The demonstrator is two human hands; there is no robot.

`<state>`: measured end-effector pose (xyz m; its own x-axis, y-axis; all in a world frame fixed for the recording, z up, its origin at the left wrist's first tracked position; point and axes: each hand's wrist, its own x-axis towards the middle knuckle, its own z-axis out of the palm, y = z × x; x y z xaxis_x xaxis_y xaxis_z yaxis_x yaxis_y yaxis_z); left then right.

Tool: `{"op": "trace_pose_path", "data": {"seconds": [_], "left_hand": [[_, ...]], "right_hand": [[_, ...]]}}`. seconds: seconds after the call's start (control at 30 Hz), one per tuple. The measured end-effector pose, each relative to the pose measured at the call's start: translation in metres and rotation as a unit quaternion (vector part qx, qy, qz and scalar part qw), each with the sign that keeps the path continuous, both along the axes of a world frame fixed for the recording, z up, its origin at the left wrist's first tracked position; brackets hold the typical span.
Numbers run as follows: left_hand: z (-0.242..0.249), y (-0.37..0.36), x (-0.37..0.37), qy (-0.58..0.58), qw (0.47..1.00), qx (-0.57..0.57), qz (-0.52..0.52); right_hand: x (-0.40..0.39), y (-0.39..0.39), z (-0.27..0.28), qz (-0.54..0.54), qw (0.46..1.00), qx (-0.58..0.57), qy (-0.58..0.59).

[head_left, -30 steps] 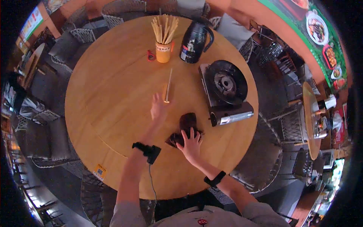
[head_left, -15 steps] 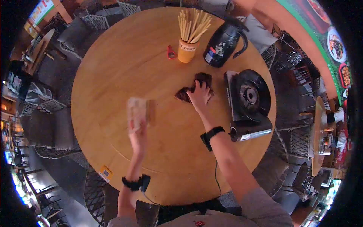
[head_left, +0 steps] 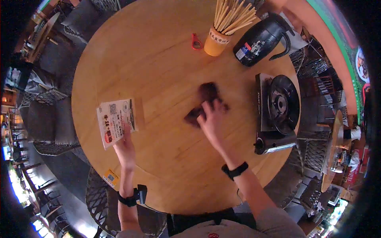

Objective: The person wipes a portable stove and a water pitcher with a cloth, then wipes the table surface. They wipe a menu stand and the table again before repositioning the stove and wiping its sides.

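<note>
My left hand (head_left: 124, 150) is closed on the lower edge of a white printed table sign (head_left: 116, 121) with a QR code and red and black lettering. It holds the sign tilted over the left part of the round wooden table (head_left: 158, 158). Toward the table's middle, my right hand (head_left: 213, 118) presses a crumpled dark cloth (head_left: 207, 92) to the tabletop, fingers bent over it. Motion blurs the cloth and fingers a little. Both wrists wear black bands.
A portable gas stove (head_left: 278, 105) stands to the right of my right hand. Behind are a black thermos jug (head_left: 260, 41), an orange holder (head_left: 216, 43) of chopsticks and a small red object (head_left: 196, 42). A QR sticker (head_left: 111, 178) marks the near left edge. Wicker chairs surround the table.
My left hand has carried the sign left and turned its printed face into clearer view. My right hand and the cloth have shifted slightly nearer. The camera view has moved as well.
</note>
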<state>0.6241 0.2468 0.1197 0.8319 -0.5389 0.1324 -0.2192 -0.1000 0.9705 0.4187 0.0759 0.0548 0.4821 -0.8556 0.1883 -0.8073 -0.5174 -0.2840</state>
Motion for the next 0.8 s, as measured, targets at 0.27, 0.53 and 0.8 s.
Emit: {"op": "trace_pose_path", "data": {"seconds": [0.27,0.53,0.8], "left_hand": [[-0.002,-0.004,0.004,0.012,0.998,-0.024,-0.052],[0.030,-0.071,-0.002,-0.010,0.991,0.029,-0.128],[-0.040,-0.171,-0.017,-0.158,0.956,0.164,-0.185]], "right_hand": [[0.083,-0.086,0.012,-0.007,0.998,0.002,0.061],[0.087,0.088,0.005,0.344,0.937,0.042,-0.048],[-0.069,0.153,0.019,0.280,0.953,0.115,-0.020]]}}
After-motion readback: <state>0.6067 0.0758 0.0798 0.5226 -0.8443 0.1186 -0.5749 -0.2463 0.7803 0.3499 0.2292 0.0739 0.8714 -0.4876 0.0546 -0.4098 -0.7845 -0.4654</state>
